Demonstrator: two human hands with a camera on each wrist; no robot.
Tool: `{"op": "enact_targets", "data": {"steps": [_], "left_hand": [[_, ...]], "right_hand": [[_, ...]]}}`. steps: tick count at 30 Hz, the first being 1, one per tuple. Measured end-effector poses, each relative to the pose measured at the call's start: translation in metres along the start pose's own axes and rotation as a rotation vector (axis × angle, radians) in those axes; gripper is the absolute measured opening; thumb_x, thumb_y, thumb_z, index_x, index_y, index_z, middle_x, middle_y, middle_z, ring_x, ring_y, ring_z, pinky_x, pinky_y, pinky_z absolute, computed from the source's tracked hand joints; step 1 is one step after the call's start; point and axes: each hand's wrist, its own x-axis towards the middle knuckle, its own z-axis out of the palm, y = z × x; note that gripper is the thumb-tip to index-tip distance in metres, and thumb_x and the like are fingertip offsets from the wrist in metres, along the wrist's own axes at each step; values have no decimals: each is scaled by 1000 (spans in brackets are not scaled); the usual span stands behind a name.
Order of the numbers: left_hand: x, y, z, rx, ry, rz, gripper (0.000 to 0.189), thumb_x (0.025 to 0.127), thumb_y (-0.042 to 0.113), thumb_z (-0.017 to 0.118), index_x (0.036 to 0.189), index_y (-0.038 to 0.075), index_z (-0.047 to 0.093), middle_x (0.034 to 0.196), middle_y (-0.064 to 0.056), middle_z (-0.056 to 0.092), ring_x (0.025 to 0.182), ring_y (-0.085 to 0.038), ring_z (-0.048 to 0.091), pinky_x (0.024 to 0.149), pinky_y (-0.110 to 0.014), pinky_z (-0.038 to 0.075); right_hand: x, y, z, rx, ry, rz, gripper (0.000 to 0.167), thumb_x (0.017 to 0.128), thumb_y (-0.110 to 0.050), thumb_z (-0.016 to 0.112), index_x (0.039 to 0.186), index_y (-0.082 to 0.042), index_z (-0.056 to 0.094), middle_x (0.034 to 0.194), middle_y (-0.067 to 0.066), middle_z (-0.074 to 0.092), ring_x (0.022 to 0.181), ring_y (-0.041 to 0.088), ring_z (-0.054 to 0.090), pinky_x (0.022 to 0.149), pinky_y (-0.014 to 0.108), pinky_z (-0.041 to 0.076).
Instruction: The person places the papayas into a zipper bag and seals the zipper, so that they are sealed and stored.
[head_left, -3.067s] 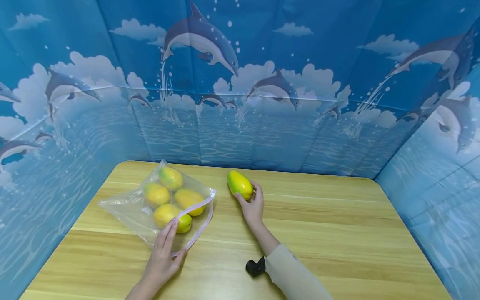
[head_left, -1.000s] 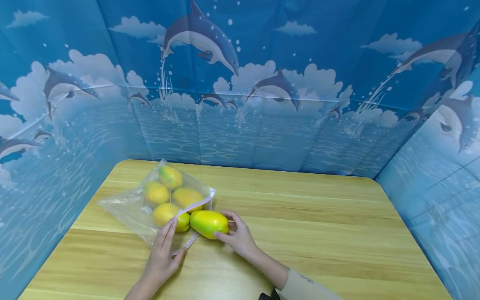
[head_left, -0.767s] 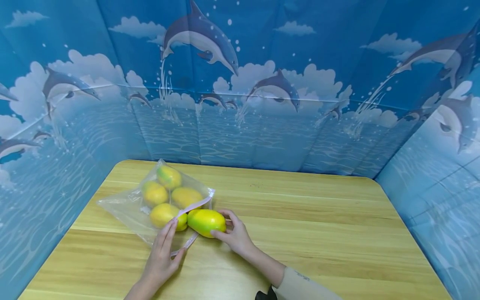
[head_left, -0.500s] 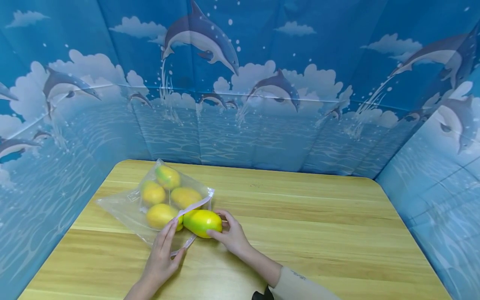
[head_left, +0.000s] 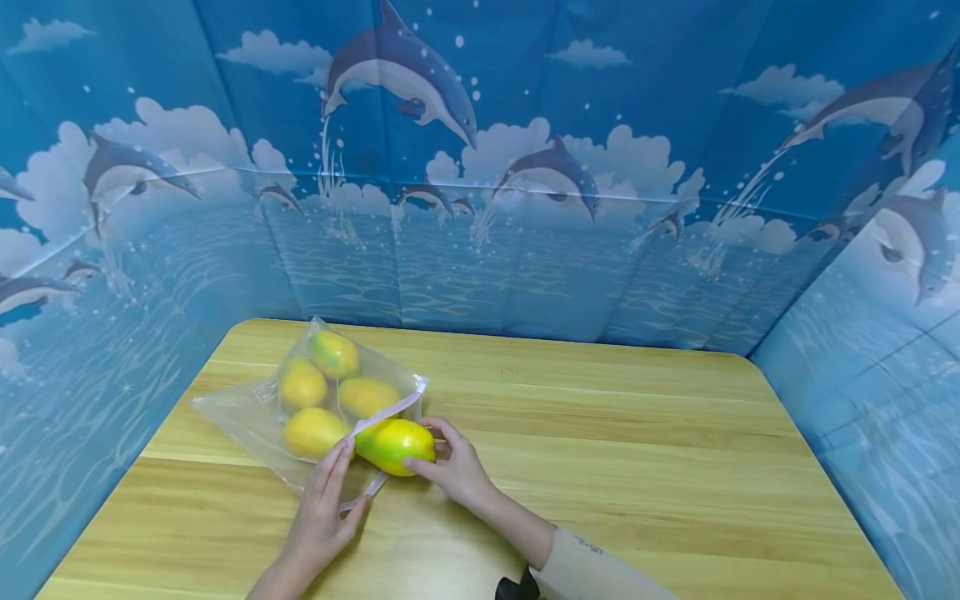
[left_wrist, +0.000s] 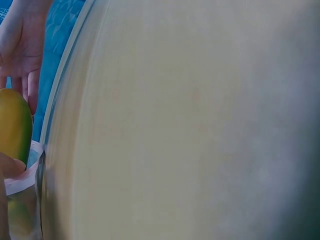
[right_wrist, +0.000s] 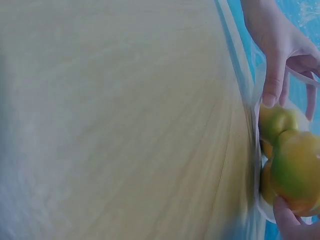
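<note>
A clear plastic bag (head_left: 247,408) with a pale pink rim lies on the left of the table, with several yellow-green mangoes (head_left: 313,432) inside. My left hand (head_left: 321,508) is at its mouth, fingers and thumb spread, touching the upper and lower edges of the rim; these straight fingers also show in the right wrist view. My right hand (head_left: 459,473) grips another mango (head_left: 397,447) by its right end, thumb in front and fingers behind. The front end of this mango is inside the bag's mouth, behind the rim strip. In the left wrist view the held mango (left_wrist: 12,120) is cut by the frame edge.
The wooden table (head_left: 637,450) reaches right and towards the front. A blue curtain (head_left: 487,250) printed with dolphins stands behind and at both sides. A black object (head_left: 517,586) is at the right forearm's cuff.
My right hand brought the mango from the back middle to the bag's mouth, then pushed it left into the opening. The mangoes inside shifted slightly left. My left hand stayed in place.
</note>
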Motion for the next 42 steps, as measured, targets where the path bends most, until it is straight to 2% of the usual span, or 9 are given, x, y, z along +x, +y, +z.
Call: {"op": "enact_targets", "data": {"steps": [4,11,18,26,32,36,42], "left_hand": [[-1,0,0,-2,-2,-1,59,94,33,41,127,-15,39,129,-26,42,129,-15,30,111,-22,24],[-1,0,0,1,-12,0,58,94,33,41,127,-15,39,130,-25,42,130,-13,29,111,-21,23],[-3,0,0,10,-20,-6,59,93,32,42,128,-15,39,131,-24,42,131,-11,27,110,-19,22],[-4,-1,-2,9,-27,-5,58,93,32,41,128,-15,38,130,-24,42,130,-12,27,110,-18,21],[-4,0,-3,4,-27,-7,59,93,33,42,128,-14,39,129,-24,42,131,-10,26,110,-18,21],[-4,0,-4,-6,-29,-8,60,94,35,41,128,-14,39,129,-24,42,131,-11,27,111,-19,22],[-5,-1,-6,-7,-24,-14,60,94,35,41,128,-14,40,130,-24,43,130,-11,28,111,-20,22]], "right_hand": [[1,1,0,14,-7,7,53,80,-11,68,127,1,46,121,19,51,99,30,54,76,24,53],[1,3,4,-3,39,-25,53,79,-11,69,126,2,46,123,21,49,104,35,52,84,39,53],[1,2,11,42,81,-38,55,79,-6,69,126,5,44,126,21,47,108,36,50,84,35,54],[3,2,20,17,159,-92,56,78,-1,69,126,8,43,129,23,44,108,37,46,91,43,50],[6,6,27,29,189,-123,56,77,0,69,125,9,42,125,23,46,108,37,49,89,40,51],[12,16,35,32,202,-135,56,77,-4,70,125,7,43,124,22,46,107,35,50,88,37,52],[21,36,44,-42,207,-125,58,79,-15,71,128,-1,45,122,17,45,106,27,50,88,28,52]]}}
